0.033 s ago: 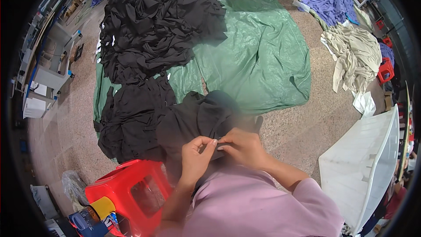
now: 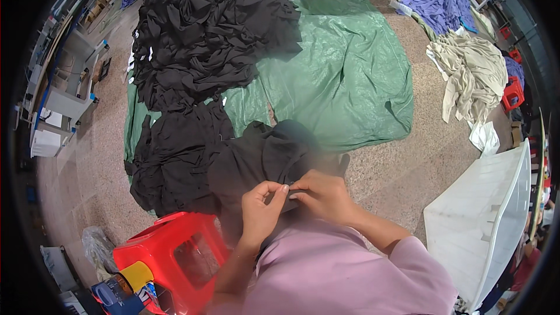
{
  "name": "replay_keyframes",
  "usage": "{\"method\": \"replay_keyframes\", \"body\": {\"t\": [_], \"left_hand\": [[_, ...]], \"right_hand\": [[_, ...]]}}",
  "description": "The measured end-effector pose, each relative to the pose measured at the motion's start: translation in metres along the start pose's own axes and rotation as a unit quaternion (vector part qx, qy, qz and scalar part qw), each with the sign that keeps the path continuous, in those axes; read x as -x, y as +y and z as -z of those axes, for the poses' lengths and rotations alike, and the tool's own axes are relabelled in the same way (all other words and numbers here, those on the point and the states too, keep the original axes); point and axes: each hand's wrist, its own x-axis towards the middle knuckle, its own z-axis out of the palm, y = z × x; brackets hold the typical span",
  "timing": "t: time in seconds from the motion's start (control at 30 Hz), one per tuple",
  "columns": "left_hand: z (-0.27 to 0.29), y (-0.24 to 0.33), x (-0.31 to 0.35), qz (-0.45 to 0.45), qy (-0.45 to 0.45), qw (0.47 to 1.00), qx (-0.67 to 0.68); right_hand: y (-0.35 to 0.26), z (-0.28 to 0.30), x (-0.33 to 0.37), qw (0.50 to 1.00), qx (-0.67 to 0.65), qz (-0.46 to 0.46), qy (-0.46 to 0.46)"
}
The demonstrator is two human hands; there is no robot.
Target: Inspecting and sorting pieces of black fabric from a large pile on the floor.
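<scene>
A black garment (image 2: 251,160) lies across my lap, its upper part blurred where it rises toward the camera. My left hand (image 2: 261,209) pinches its edge between thumb and index finger. Right beside it, almost touching, my right hand (image 2: 324,195) grips the same edge with thumb and fingers. Whatever small detail sits between the fingertips is too fine to make out. Next to my lap on the left, more black garments (image 2: 181,157) lie crumpled. They run up to a large heap of black cloth (image 2: 216,29) farther off.
Green plastic sheeting (image 2: 350,76) spreads under the heap. At my left stand a red plastic stool (image 2: 166,242) and a clear bottle (image 2: 114,291). A large white bin (image 2: 466,216) is at my right. Beige cloth (image 2: 472,73) and purple cloth (image 2: 437,6) lie at far right.
</scene>
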Motion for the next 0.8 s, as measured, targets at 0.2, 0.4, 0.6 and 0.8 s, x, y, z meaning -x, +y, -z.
{"method": "replay_keyframes", "body": {"t": [0.2, 0.4, 0.6, 0.8], "left_hand": [[-0.002, -0.014, -0.001, -0.007, 0.029, 0.999, 0.043], [-0.002, -0.012, 0.003, -0.110, 0.042, 0.990, -0.081], [0.001, -0.011, 0.008, -0.192, 0.019, 0.971, -0.140], [0.006, -0.016, 0.010, -0.180, -0.002, 0.971, -0.155]], "right_hand": [[0.001, 0.000, 0.001, 1.000, 0.000, 0.027, 0.000], [0.000, 0.002, -0.002, 1.000, -0.017, 0.008, -0.023], [0.006, 0.002, 0.001, 0.998, -0.026, 0.036, -0.046], [0.010, 0.004, 0.000, 0.996, -0.045, -0.009, -0.072]]}}
